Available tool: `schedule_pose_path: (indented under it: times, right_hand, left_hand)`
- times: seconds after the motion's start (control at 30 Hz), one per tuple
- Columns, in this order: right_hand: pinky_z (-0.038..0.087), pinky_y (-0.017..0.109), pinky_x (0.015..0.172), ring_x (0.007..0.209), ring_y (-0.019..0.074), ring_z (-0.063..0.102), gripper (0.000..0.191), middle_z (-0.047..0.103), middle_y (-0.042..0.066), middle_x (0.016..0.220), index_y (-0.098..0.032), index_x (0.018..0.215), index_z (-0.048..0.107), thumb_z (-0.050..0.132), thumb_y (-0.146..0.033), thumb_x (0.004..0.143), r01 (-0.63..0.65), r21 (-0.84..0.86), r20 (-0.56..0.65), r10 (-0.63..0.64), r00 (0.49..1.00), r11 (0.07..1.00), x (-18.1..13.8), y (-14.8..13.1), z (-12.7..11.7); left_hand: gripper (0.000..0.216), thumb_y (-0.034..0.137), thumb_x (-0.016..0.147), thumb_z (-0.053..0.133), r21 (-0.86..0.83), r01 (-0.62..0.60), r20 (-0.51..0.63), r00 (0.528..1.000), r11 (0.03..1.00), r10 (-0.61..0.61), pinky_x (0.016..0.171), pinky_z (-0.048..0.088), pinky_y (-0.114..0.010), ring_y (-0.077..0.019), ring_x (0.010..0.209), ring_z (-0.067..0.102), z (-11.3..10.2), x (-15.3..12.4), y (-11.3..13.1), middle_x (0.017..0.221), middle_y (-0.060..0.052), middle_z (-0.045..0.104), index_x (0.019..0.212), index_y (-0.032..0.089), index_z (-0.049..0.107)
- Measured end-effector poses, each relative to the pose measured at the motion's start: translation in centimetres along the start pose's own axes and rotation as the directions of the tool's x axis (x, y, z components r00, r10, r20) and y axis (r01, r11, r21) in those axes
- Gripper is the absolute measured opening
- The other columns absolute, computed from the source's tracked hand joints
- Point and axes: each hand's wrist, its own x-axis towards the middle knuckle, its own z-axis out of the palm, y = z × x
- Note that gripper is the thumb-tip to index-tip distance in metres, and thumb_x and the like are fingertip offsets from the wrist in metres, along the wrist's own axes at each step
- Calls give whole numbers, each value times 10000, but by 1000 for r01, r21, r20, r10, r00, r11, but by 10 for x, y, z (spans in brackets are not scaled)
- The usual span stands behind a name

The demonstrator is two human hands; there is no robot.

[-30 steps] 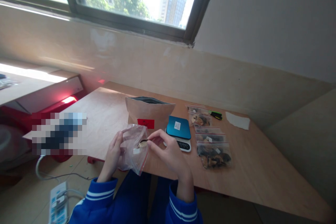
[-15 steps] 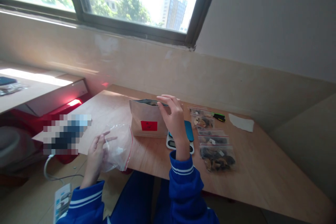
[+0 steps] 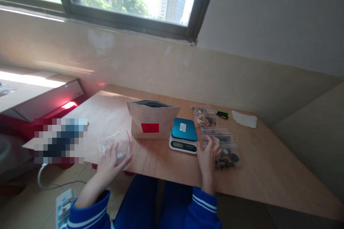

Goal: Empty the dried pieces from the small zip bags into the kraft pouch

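My left hand (image 3: pixel 111 162) lies with spread fingers over a clear zip bag (image 3: pixel 118 141) with a red seal strip, at the table's near edge. My right hand (image 3: pixel 208 154) is just right of a kitchen scale (image 3: pixel 184 130) with a blue top, its fingers loosely bent and apart. It covers part of the clear zip bags (image 3: pixel 228 159) holding dark dried pieces; whether it touches them I cannot tell. Between my hands, a brown paper pouch (image 3: pixel 137 118) with a red label stands upright, its top gaping.
Farther back lie more zip bags (image 3: pixel 206 121) with pale dried slices, a green-and-black cutter (image 3: pixel 222 115) and a white paper piece (image 3: pixel 244 119). A blurred-out object (image 3: pixel 63 139) with a cable lies at the left. The wall runs along the table's back edge.
My right hand has moved from the pouch's mouth down and right, beside the scale. My left hand has lowered the clear zip bag onto the table and loosened its fingers.
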Motion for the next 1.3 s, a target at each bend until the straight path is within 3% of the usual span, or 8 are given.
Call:
schedule_pose_path:
  times: [0.13, 0.27, 0.5, 0.7, 0.87, 1.0, 1.13, 1.3]
  right_hand:
    - [332, 581, 973, 1253, 412, 401, 505, 418, 193, 1407, -181, 1257, 562, 574, -332, 776, -70, -175, 137, 95, 986, 982, -7, 25, -3]
    - [342, 590, 960, 1258, 408, 406, 501, 396, 166, 1426, -230, 1258, 569, 553, -347, 771, -81, -166, 145, 106, 984, 983, -6, 34, -9]
    - [396, 503, 1000, 1223, 348, 482, 545, 527, 248, 1272, -73, 1210, 572, 486, -388, 774, -6, 132, 7, 5, 1000, 991, 5, 60, -18]
    - [492, 509, 866, 1002, 354, 653, 547, 681, 265, 1096, -42, 1188, 617, 402, -374, 809, -197, 122, 45, 193, 980, 973, 9, 62, -45]
    - [507, 493, 839, 996, 358, 668, 509, 702, 247, 1080, -71, 1135, 679, 361, -351, 854, -233, 100, -110, 243, 964, 967, 11, 39, -77]
    - [514, 439, 906, 1049, 288, 668, 436, 700, 185, 1132, -125, 1152, 667, 428, -393, 904, -165, 364, -121, 222, 967, 917, 14, -1, -94]
    - [515, 409, 949, 1075, 245, 665, 323, 711, 100, 1151, -209, 1097, 689, 501, -404, 920, -131, 586, 215, 2, 977, 800, 8, -48, -102]
    - [526, 324, 943, 1090, 188, 658, 280, 712, 44, 1160, -242, 1133, 679, 460, -300, 968, -112, 729, 506, -422, 752, 675, -9, -96, -102]
  left_hand:
    - [861, 526, 793, 461, 175, 18, 200, 978, 984, -53, 1108, 221, -567, -425, 1440, 183, 12, -5, 13, 1555, -273, 224, 1476, 27, 298]
    - [684, 435, 878, 401, 216, 4, 207, 977, 976, -50, 1111, 195, -589, -398, 1450, 165, 4, 2, 16, 1580, -217, 197, 1492, 144, 325]
    - [514, 381, 888, 413, 104, -2, 98, 995, 995, -8, 1049, 192, -703, -452, 1397, 283, -8, 43, 8, 1532, -183, 348, 1363, 230, 541]
    - [513, 458, 879, 437, -16, 15, -84, 996, 1000, -16, 1035, 70, -753, -463, 1425, 195, -25, 78, 20, 1523, -178, 365, 1324, 233, 554]
    - [505, 544, 867, 417, -352, -168, -239, 967, 921, 85, 1035, 393, -520, -318, 1234, 534, -36, 45, 28, 1290, -160, 603, 1179, 192, 599]
    - [530, 670, 809, 457, -583, -33, 137, 981, 812, 139, 877, 505, -465, -292, 896, 677, -40, 9, 57, 938, -121, 714, 851, 187, 672]
    - [428, 578, 844, 529, -764, 42, 388, 827, 644, 406, 879, 502, -373, -250, 942, 668, -46, -19, 108, 970, -106, 723, 904, 193, 704]
    - [502, 615, 866, 468, -898, 263, 414, 778, 353, 473, 743, 502, -332, -206, 775, 680, -39, -35, 148, 894, -108, 731, 1012, 170, 649]
